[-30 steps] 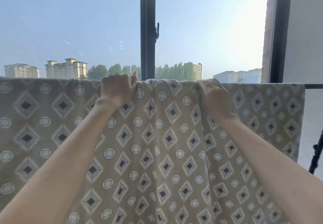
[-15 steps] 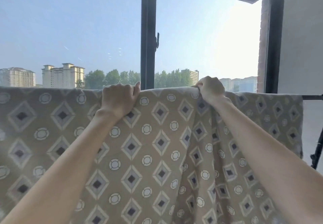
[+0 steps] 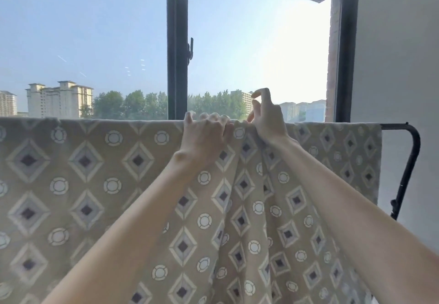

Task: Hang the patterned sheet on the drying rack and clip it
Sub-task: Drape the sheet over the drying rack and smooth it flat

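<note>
The patterned sheet [image 3: 114, 185], beige with diamonds and circles, hangs over the top bar of the black drying rack [image 3: 412, 151] and covers most of its width. My left hand [image 3: 204, 137] grips the sheet's top edge at the bar, fingers curled over it. Right beside it, my right hand [image 3: 267, 118] rests its heel on the top edge with its fingers lifted and loosely curved above the bar, and nothing visible between them. Folds run down the sheet below both hands. No clip is in view.
A large window with a black frame [image 3: 177, 47] stands directly behind the rack. A white wall [image 3: 399, 54] is to the right, close to the rack's bare end and its folding leg [image 3: 395, 206].
My left hand has slid right along the top edge until it is next to my right hand. My right hand has released its grip on the sheet and raised its fingers.
</note>
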The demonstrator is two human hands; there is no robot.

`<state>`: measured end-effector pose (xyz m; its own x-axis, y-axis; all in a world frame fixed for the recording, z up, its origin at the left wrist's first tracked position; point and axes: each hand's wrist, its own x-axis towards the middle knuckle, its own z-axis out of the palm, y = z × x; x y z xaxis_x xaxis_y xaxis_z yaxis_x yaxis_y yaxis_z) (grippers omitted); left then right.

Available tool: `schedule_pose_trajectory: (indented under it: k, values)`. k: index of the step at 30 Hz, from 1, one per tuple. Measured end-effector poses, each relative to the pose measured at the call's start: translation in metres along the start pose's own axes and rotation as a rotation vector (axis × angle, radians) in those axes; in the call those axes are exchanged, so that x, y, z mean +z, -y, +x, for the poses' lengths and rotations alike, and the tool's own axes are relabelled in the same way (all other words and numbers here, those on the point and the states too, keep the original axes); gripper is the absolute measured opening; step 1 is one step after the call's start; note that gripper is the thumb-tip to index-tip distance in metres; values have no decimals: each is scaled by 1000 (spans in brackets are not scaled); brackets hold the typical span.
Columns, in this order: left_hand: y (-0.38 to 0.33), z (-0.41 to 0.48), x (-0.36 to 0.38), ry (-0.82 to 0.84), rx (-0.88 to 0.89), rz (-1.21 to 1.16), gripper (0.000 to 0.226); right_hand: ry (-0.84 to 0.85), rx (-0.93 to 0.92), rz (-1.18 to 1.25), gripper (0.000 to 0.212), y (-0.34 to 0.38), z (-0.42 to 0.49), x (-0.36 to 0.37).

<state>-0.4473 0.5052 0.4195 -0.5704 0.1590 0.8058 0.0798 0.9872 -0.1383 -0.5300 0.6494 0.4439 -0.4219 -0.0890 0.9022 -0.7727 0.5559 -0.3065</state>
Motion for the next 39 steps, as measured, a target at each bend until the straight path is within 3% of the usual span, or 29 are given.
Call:
schedule_pose_trajectory:
  k: [5,9,13,16,21,25,30,39]
  values:
    - [-33,16,18,-72,-65,110,49,110,18,139,25,-25,-1,-27]
    - [-40,23,27,-120,-208,146,56,85,-45,33,24,-77,-13,-46]
    - [-38,32,36,-166,-372,165,68,10,-130,-217,48,-150,-36,-65]
    - [-42,38,39,-164,-445,184,72,17,-255,-240,62,-180,-52,-74]
    - [-57,40,36,-139,-504,197,67,-143,-295,-221,36,-186,-41,-72]
    - [-55,38,35,-157,-513,218,61,-145,-386,-217,24,-193,-28,-78]
    - [-51,38,34,-147,-514,198,59,-144,-440,-230,21,-192,-25,-81]
    - [-51,36,34,-174,-465,173,62,-183,-271,-213,24,-176,18,-108]
